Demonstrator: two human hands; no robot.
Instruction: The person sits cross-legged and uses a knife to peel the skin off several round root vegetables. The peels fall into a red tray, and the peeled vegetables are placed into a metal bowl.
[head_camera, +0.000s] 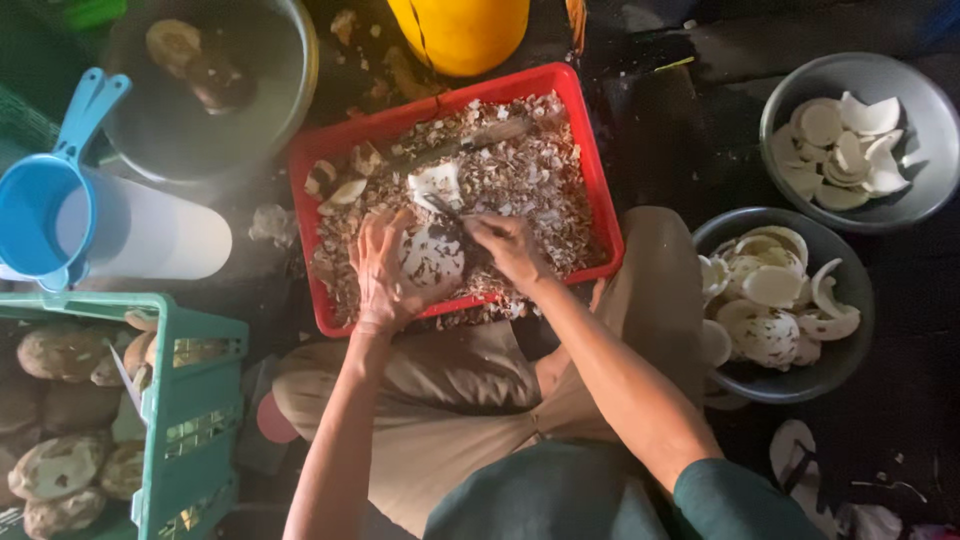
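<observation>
Head: coconut (432, 258) between hands (385, 275).

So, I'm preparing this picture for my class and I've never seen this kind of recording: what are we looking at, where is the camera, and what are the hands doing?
There is no machine here. A seated person wears a camera on the head, so the one picture looks straight down at their own two bare hands. The left hand steadies a white coconut piece over a red tray full of brown shavings. The right hand holds a small blade against that piece. To the right stand two grey bowls of white pieces. To the left are a green crate of brown-skinned pieces, a blue jug and a metal basin. A yellow bucket stands at the top.
</observation>
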